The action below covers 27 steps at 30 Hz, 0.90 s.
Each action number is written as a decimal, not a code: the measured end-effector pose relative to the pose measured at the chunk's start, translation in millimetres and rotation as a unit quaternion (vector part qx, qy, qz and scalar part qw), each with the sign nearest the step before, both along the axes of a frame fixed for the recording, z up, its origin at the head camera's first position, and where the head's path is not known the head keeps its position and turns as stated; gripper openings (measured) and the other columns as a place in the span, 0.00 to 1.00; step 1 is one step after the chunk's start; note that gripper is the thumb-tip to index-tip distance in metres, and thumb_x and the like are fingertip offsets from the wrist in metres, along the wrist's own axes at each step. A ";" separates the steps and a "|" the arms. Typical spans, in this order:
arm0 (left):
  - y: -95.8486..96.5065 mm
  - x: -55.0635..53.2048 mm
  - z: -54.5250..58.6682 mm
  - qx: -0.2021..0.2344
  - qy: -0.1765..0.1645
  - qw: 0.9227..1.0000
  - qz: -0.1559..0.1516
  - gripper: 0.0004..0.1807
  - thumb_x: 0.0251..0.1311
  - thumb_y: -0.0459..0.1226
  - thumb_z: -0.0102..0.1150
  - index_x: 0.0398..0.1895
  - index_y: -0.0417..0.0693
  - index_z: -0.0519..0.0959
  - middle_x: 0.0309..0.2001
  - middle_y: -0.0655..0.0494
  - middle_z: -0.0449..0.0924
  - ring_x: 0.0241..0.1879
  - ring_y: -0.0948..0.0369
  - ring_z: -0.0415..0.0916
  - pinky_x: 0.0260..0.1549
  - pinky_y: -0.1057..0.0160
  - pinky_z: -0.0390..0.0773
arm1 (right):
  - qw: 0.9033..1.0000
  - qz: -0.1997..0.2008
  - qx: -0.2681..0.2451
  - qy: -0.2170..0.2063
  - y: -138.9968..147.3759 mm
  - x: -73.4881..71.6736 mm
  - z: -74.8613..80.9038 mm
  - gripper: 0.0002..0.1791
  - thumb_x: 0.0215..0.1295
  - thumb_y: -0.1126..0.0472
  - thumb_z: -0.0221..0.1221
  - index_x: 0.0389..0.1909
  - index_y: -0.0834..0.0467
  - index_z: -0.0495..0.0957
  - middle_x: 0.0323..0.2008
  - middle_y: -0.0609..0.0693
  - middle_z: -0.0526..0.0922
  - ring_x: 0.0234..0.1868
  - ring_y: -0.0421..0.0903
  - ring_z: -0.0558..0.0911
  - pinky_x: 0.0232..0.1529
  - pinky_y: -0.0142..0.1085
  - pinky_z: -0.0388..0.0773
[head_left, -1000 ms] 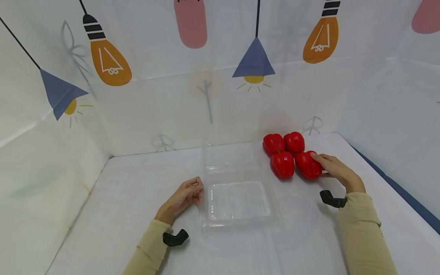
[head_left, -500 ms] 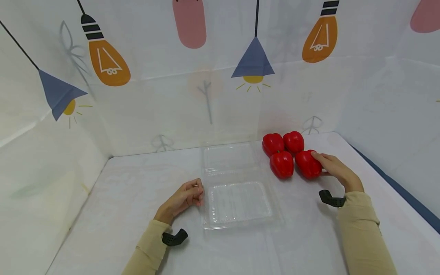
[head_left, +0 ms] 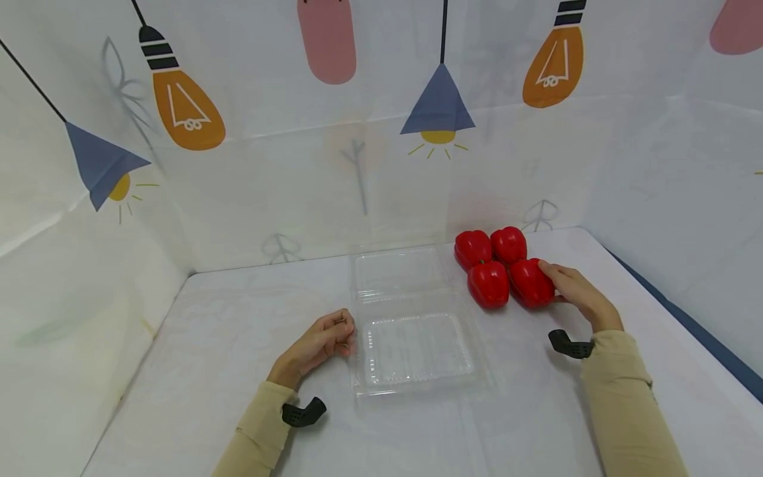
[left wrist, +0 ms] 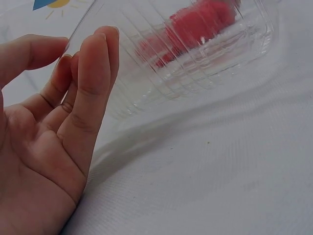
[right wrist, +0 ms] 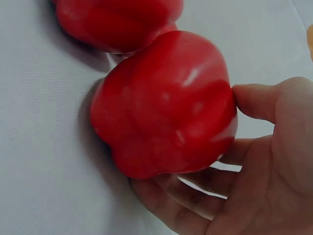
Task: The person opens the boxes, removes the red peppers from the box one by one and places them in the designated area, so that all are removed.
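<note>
A clear plastic clamshell box [head_left: 417, 348] lies open at mid-table, its lid [head_left: 393, 271] folded back toward the wall. My left hand [head_left: 318, 348] pinches the left edge of the box between thumb and fingers, as the left wrist view confirms at the clear rim [left wrist: 80, 27]. Over on the right, my right hand [head_left: 581, 295] grips a red bell pepper [head_left: 532, 283], thumb on top and fingers underneath. In the right wrist view this bell pepper [right wrist: 166, 107] touches another one [right wrist: 117, 22]. Its underside is hidden there.
More red bell peppers [head_left: 489, 285] sit clustered left of and behind the gripped one, near the back edge of the white table [head_left: 238, 371]. A white fabric wall [head_left: 268, 179] printed with lamps and bulbs rises behind and on both sides.
My right hand has shifted slightly left with the gripped bell pepper, closer to the neighbouring one. My left hand stays at the box's edge.
</note>
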<state>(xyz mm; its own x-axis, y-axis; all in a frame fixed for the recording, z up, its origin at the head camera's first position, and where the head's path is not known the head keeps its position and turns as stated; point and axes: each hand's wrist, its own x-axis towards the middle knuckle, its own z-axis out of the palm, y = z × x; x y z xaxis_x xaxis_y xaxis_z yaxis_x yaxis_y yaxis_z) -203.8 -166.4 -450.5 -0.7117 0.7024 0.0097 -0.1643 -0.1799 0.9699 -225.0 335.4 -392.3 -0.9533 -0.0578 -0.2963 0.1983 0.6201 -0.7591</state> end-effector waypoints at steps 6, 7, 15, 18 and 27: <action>-0.3 -0.9 -1.9 0.000 0.005 1.000 -0.010 0.07 0.70 0.33 0.41 0.35 0.48 0.69 0.32 0.61 0.74 0.31 0.67 0.79 0.31 0.71 0.80 | 1.000 -0.005 0.002 0.002 -2.0 -1.4 -4.3 0.49 0.69 0.33 0.28 0.70 0.72 0.42 0.67 0.74 0.53 0.65 0.69 0.58 0.63 0.59 0.65; -0.3 -0.9 -2.0 0.000 0.007 1.000 -0.011 0.07 0.70 0.32 0.41 0.35 0.48 0.69 0.32 0.61 0.74 0.31 0.67 0.79 0.32 0.71 0.80 | 1.000 -0.006 0.002 0.001 -1.7 -1.4 -4.8 0.49 0.69 0.33 0.28 0.70 0.72 0.42 0.67 0.74 0.53 0.65 0.69 0.58 0.62 0.59 0.65; 1.2 -1.4 1.0 -0.013 -0.006 1.000 0.007 0.13 0.73 0.38 0.37 0.34 0.48 0.72 0.30 0.60 0.78 0.29 0.66 0.79 0.27 0.69 0.81 | 1.000 -0.002 0.005 0.008 -1.5 -1.6 -2.3 0.48 0.70 0.34 0.28 0.70 0.72 0.43 0.66 0.74 0.54 0.65 0.69 0.59 0.62 0.60 0.66; 1.4 -2.3 2.0 -0.023 -0.003 1.000 0.009 0.14 0.73 0.40 0.37 0.35 0.48 0.74 0.31 0.60 0.78 0.30 0.66 0.79 0.28 0.67 0.81 | 1.000 -0.009 0.012 0.019 -1.9 -1.6 0.2 0.47 0.70 0.34 0.27 0.70 0.72 0.43 0.66 0.73 0.54 0.64 0.69 0.59 0.62 0.59 0.66; -7.2 -5.3 3.8 -0.078 0.015 0.996 0.042 0.24 0.74 0.50 0.33 0.45 0.37 0.71 0.40 0.53 0.75 0.39 0.60 0.79 0.42 0.61 0.82 | 0.985 -0.084 0.064 0.139 -10.0 1.3 17.4 0.40 0.71 0.38 0.32 0.69 0.65 0.52 0.64 0.71 0.60 0.63 0.69 0.62 0.58 0.65 0.65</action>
